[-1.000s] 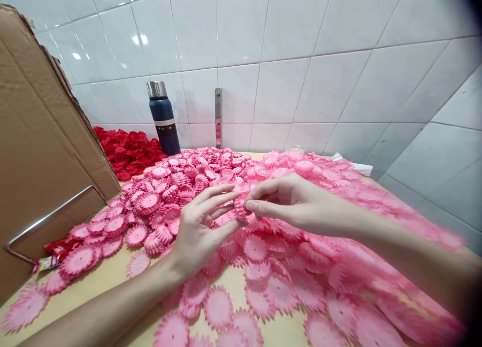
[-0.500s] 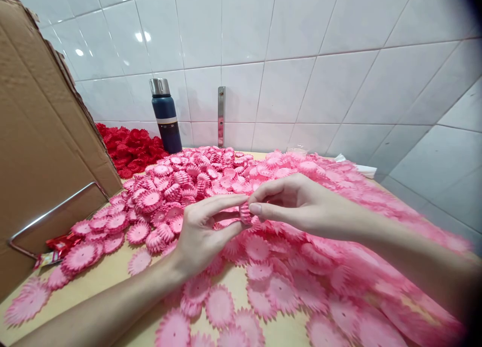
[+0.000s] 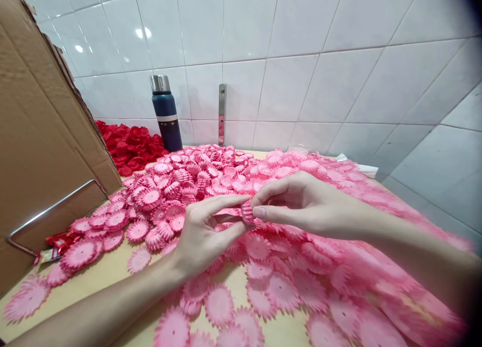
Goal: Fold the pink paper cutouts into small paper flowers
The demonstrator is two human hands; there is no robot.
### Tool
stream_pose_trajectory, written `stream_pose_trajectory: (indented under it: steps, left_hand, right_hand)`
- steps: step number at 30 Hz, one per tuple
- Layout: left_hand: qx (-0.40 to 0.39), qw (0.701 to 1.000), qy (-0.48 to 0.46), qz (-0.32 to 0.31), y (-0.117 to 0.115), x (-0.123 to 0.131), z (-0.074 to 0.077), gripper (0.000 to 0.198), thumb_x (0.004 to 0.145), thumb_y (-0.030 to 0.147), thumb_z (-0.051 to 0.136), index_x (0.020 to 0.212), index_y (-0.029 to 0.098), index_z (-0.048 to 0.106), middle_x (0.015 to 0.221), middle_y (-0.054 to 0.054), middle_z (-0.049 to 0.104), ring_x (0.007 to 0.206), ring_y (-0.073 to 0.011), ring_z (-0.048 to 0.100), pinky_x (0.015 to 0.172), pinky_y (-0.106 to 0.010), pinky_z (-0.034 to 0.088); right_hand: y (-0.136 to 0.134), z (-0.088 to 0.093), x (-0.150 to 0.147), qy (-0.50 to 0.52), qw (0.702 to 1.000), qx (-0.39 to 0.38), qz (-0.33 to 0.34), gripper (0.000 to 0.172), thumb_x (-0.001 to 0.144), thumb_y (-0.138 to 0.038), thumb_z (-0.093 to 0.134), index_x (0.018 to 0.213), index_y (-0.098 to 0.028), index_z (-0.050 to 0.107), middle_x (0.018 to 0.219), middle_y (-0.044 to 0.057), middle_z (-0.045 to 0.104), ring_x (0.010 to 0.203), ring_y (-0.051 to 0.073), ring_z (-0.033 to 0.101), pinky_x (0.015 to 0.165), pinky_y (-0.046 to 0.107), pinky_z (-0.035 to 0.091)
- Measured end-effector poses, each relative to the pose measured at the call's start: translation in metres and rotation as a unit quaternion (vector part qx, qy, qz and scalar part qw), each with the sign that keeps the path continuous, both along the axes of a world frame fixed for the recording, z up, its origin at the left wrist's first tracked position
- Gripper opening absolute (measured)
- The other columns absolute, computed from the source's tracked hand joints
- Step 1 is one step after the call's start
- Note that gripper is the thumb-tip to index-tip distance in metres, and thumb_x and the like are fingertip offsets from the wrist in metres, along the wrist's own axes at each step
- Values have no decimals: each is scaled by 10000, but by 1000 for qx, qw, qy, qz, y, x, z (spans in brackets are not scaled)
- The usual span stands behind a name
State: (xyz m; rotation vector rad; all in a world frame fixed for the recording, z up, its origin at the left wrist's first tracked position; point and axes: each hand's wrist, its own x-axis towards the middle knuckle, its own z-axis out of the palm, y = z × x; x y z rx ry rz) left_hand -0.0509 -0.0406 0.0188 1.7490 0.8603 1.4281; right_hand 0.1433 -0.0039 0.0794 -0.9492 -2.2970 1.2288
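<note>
A small pink scalloped flower piece (image 3: 247,212) is pinched between both hands above the table. My left hand (image 3: 205,231) grips it from the left with thumb and forefinger closed on it. From the right, my right hand (image 3: 301,204) holds the same piece, its fingers curled round it. Under the hands lies a wide spread of flat pink flower discs (image 3: 259,286), and a heap of folded pink flower pieces (image 3: 181,179) sits just beyond the left hand.
A pile of red flower pieces (image 3: 130,146) lies at the back left beside a dark blue flask (image 3: 165,115). A large cardboard box (image 3: 41,136) with a metal handle stands at the left. White tiled wall (image 3: 301,61) closes the back and right. A red wrapper (image 3: 56,244) lies by the box.
The left fingers, spread a second ago, have closed onto the pink piece. Both hands stay in about the same spot, working the piece between them.
</note>
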Motion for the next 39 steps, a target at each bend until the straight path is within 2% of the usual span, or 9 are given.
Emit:
stream_pose_trajectory:
  steps: [16, 26, 33, 39]
  left_hand:
    - [-3, 1000, 8, 4, 1, -1, -4, 334, 742, 97, 723, 1074, 96, 689, 1051, -121, 726, 921, -233, 711, 822, -373, 624]
    - [-2, 1000, 16, 2, 2, -2, -6, 338, 744, 89, 717, 1079, 114, 691, 1052, -108, 723, 914, -216, 712, 824, -347, 622]
    - [-4, 1000, -2, -13, 3, -2, -9, 353, 754, 92, 710, 1099, 166, 695, 1081, -79, 721, 950, -211, 701, 838, -353, 618]
    - [-12, 1000, -6, -7, 3, -3, -8, 348, 750, 74, 701, 1086, 161, 707, 1087, -91, 726, 943, -230, 707, 825, -378, 622]
  right_hand:
    - [-1, 0, -1, -23, 999, 26, -13, 238, 889, -368, 553, 865, -194, 713, 771, 40, 675, 649, 155, 561, 557, 281, 441]
    - [-1, -3, -2, -41, 998, 50, -20, 192, 881, -306, 545, 858, -201, 705, 714, 10, 651, 591, 129, 522, 494, 250, 402]
    - [-2, 1, -5, -48, 995, 75, -39, 137, 832, -206, 552, 769, -177, 670, 694, -3, 645, 606, 109, 537, 511, 220, 409]
    - [-5, 2, -6, -33, 997, 51, -47, 126, 808, -190, 546, 772, -169, 665, 695, 7, 644, 584, 111, 527, 482, 221, 390]
